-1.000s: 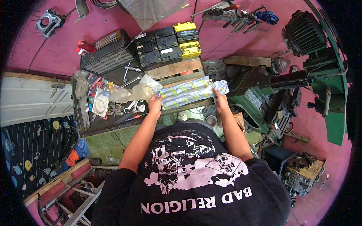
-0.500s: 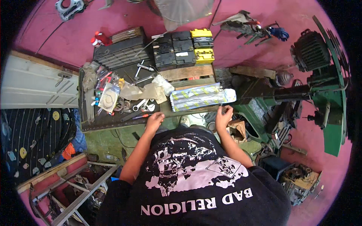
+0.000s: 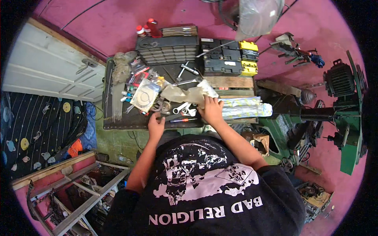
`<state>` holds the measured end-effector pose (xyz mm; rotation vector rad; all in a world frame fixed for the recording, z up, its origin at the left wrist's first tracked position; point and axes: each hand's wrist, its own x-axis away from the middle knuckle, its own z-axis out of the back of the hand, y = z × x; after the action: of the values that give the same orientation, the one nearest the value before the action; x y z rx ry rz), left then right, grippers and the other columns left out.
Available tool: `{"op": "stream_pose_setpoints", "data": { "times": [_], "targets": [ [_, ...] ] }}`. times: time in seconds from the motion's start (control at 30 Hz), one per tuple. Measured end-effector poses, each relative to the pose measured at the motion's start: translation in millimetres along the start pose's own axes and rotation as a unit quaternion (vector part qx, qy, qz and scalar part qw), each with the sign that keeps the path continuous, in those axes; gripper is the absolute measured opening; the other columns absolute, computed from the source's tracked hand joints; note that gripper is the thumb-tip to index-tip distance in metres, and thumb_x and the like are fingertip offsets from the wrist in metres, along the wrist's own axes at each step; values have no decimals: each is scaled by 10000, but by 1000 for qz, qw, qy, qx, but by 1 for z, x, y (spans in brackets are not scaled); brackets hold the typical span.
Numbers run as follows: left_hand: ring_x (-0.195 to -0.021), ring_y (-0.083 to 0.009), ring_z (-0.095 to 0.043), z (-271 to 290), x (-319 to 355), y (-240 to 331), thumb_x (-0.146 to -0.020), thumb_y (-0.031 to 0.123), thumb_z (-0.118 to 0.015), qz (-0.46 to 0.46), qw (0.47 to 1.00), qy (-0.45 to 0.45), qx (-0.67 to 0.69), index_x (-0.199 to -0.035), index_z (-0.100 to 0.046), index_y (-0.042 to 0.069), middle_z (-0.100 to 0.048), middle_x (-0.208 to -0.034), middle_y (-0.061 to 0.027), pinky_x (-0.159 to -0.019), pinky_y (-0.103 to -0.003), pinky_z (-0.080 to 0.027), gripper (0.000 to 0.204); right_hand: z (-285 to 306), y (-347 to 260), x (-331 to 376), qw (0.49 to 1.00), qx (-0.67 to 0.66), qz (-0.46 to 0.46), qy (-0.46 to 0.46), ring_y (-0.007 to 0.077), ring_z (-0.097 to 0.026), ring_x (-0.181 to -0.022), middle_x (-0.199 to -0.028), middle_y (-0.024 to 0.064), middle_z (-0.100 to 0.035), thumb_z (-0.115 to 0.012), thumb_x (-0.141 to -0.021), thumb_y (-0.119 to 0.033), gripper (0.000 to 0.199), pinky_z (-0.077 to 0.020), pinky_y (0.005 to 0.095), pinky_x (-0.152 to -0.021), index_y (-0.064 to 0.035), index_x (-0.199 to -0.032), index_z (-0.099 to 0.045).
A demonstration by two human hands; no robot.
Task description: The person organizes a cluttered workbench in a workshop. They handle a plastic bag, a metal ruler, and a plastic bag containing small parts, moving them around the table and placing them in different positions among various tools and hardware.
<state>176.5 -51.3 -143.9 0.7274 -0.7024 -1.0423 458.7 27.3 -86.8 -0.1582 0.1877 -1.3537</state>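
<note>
At the bench's front edge my left hand (image 3: 156,123) is closed, its fingers curled at the end of a long dark flat tool (image 3: 171,118); whether it grips that tool is hidden. My right hand (image 3: 212,111) reaches over the bench with fingers stretched forward, touching the crumpled translucent plastic bag (image 3: 184,94). Between the hands lie a ring spanner (image 3: 180,108) and a screwdriver (image 3: 184,120) with an orange and blue handle. Right of my right hand is a long silvery wrapped package (image 3: 242,107). A clear packet (image 3: 145,94) with a coiled cable lies beyond my left hand.
Black and yellow batteries (image 3: 221,58) stand at the back beside a dark ribbed case (image 3: 168,50) and red bottles (image 3: 153,28). A T-handle wrench (image 3: 189,70) lies before them. A green machine (image 3: 349,129) stands right; a white door (image 3: 51,65) is left.
My view has swung left, so the bench appears farther right. My left hand has moved left along the bench edge. My right hand has left the wrapped package's front edge and reached the plastic bag.
</note>
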Motion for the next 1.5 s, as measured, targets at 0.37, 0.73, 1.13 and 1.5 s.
{"op": "stream_pose_setpoints", "data": {
  "times": [0.37,0.73,1.13,1.5],
  "targets": [
    [-826,-446,-648,-16,-136,42,-875,411,-676,-164,956,-181,-160,-869,-685,-4,-678,-834,-232,-722,-491,-513,416,-59,-28,-41,911,-168,-366,-88,377,-703,-943,-994,249,-712,-788,-782,-359,428,-543,442,-786,20,-972,-727],
    [-922,-141,-634,109,-100,11,-999,314,-588,-94,949,-282,109,-1204,-646,-36,-727,-1026,-119,-856,-312,-491,410,-1,-53,30,809,-533,-241,-62,90,-534,-749,-873,10,-689,-714,-918,-288,376,-471,281,-773,-67,-1221,-693],
    [-741,-93,-578,158,-46,-58,-988,319,-581,25,986,-152,59,-992,-710,-52,-680,-757,-45,-717,-293,-492,393,-66,-104,28,759,-557,-166,-295,50,-587,-916,-1024,-32,-704,-628,-985,-223,257,-462,238,-862,-19,-1122,-705],
    [-880,-98,-594,157,-19,-62,-986,271,-590,34,990,-77,115,-1172,-658,-33,-712,-991,-47,-850,-274,-478,362,-34,-116,2,753,-540,-28,-374,93,-567,-882,-1028,15,-665,-677,-954,-191,535,-468,266,-823,-12,-1409,-462]
  ]
}}
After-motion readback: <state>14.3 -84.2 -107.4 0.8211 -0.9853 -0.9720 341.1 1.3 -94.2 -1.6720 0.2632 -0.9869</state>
